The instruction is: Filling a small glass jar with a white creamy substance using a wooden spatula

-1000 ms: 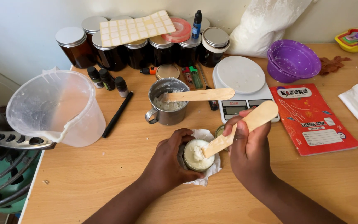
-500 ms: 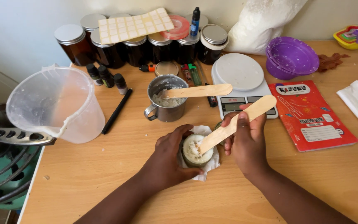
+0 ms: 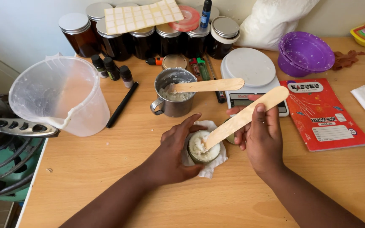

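A small jar [image 3: 202,147] filled with whitish cream stands on a white tissue [image 3: 211,168] on the wooden table [image 3: 106,169]. My left hand [image 3: 175,153] wraps around the jar's left side. My right hand [image 3: 262,134] grips a flat wooden stick [image 3: 246,115], whose lower tip rests in the cream. Behind the jar a metal mug [image 3: 174,98] holds more cream, and a second wooden stick [image 3: 208,85] leans in it.
A clear plastic jug [image 3: 60,101] stands at the left beside a stove [image 3: 1,139]. Dark jars with metal lids [image 3: 148,36] line the back. A white kitchen scale [image 3: 252,74], purple bowl [image 3: 305,52], red exercise book [image 3: 328,114], small bottles [image 3: 113,69] and black pen [image 3: 122,104] lie around.
My right hand has tilted the stick and pushed its tip further into the jar's cream. My left hand stays around the jar. The view has shifted slightly.
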